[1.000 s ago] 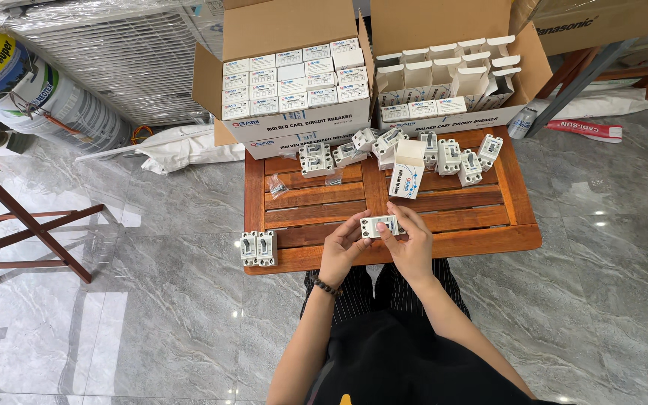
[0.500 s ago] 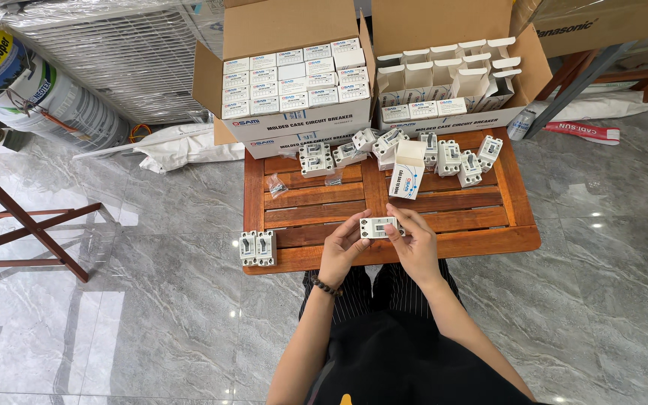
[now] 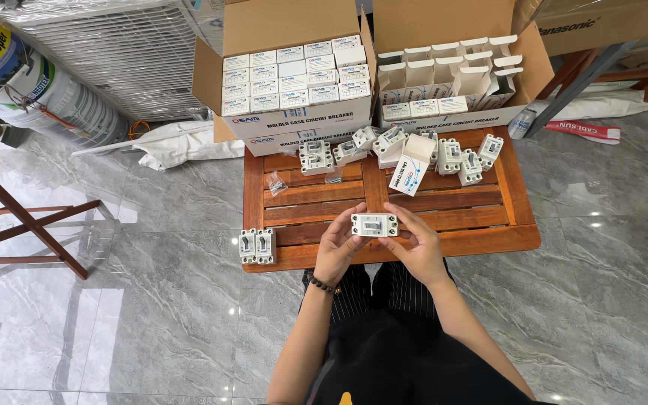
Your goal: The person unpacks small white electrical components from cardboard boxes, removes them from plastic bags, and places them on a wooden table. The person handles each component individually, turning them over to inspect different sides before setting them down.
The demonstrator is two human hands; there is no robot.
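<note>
Two hands [image 3: 343, 247] [image 3: 418, 244] holding white breaker [image 3: 374, 224], small white box [image 3: 412, 169] beyond

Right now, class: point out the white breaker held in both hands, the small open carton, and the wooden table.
white breaker [image 3: 374, 224], head view, front face.
small open carton [image 3: 412, 169], head view, side panel.
wooden table [image 3: 309, 193], head view, bare slat.

Two open cardboard boxes [image 3: 294, 45] behind a slatted wooden table [image 3: 481, 217], paint buckets [image 3: 54, 105] perhaps at left.
</note>
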